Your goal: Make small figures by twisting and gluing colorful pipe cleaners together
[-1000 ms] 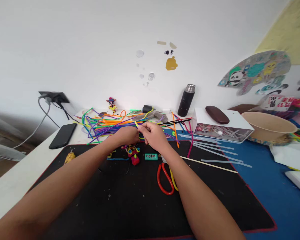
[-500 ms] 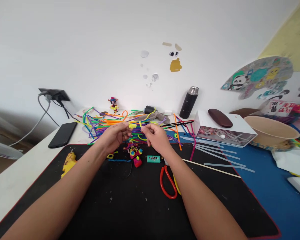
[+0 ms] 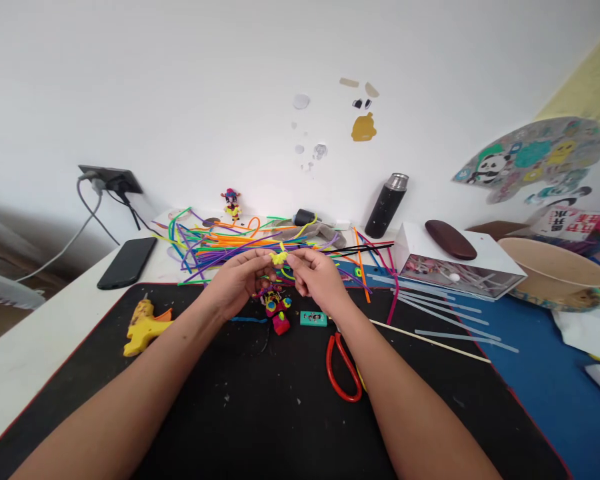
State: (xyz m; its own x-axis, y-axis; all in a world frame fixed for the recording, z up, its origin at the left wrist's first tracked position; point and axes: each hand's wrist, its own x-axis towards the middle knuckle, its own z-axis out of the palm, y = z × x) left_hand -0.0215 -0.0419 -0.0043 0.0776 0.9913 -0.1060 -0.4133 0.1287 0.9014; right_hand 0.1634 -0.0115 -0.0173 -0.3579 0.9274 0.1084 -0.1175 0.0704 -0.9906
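Between my two hands is a small bunched piece of yellow pipe cleaner [image 3: 279,257], with a short end sticking up. My left hand [image 3: 243,279] pinches it from the left, and my right hand [image 3: 316,275] grips its right side with thumb and finger. Just below the hands, a small red and pink pipe cleaner figure [image 3: 280,319] with blue and yellow round parts lies on the black mat [image 3: 260,413]. A teal lighter-like block [image 3: 313,319] lies to its right. Scissors with red handles [image 3: 341,373] rest partly under my right forearm.
Many coloured pipe cleaners [image 3: 230,243] spread along the back. A yellow glue gun [image 3: 143,328] and a black phone [image 3: 127,263] lie at left. Clear glue sticks [image 3: 445,307], a black flask [image 3: 386,207], a white box [image 3: 457,263] and a bowl [image 3: 545,257] stand or lie at right.
My hands have come closer together, and both now hold the yellow piece, where a gap showed between them. The view has shifted slightly, showing more of the glue gun.
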